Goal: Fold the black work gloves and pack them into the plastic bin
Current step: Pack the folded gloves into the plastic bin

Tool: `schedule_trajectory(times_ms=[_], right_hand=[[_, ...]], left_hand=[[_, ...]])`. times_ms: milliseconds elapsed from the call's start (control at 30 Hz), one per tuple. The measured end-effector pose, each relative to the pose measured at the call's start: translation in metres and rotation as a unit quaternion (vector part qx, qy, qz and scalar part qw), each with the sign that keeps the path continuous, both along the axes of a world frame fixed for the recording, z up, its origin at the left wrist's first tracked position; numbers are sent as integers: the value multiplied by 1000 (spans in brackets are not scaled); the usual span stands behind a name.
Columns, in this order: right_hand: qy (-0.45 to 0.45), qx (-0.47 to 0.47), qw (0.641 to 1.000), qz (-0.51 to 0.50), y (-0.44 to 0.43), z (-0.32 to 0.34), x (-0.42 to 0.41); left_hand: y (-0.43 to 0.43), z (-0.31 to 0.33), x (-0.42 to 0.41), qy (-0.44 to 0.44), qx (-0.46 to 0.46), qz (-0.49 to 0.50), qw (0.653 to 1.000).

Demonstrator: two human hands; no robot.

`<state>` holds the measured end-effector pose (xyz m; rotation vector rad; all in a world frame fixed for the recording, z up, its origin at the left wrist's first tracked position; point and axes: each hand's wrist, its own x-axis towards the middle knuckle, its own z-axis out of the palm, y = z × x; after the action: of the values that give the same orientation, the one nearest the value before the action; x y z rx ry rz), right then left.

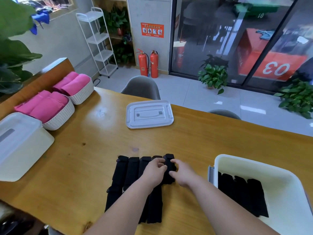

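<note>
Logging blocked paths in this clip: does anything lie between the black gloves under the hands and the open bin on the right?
Nothing visible does. The left hand and right hand pinch the gloves; only bare table separates them from the bin, which is open, its lid lying farther back.

Both forearms reach forward; left hand and right hand, nearly touching, curl their fingers, seemingly pinching one black glove.

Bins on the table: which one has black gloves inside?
The open plastic bin on the right, with black gloves lying in it. The left bin has its lid on, contents hidden.
</note>
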<state>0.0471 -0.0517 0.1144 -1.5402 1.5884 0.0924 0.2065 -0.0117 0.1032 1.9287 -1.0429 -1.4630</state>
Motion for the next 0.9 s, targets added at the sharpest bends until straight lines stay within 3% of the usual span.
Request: schedule_trajectory(times_ms=[300,533,767,900], right_hand=[[-13,-23,994,-107,1,-25,13],[-117,14,961,-250,11,-26,7],[-175,14,940,-293,17,-10,-5],[-206,13,932,-298,21,3,-9]], left_hand=[[-3,-5,0,10,17,10,1000],[-2,-5,0,-6,23,11,1000],[1,12,-13,-62,26,-20,998],[6,17,-20,-32,38,7,999]])
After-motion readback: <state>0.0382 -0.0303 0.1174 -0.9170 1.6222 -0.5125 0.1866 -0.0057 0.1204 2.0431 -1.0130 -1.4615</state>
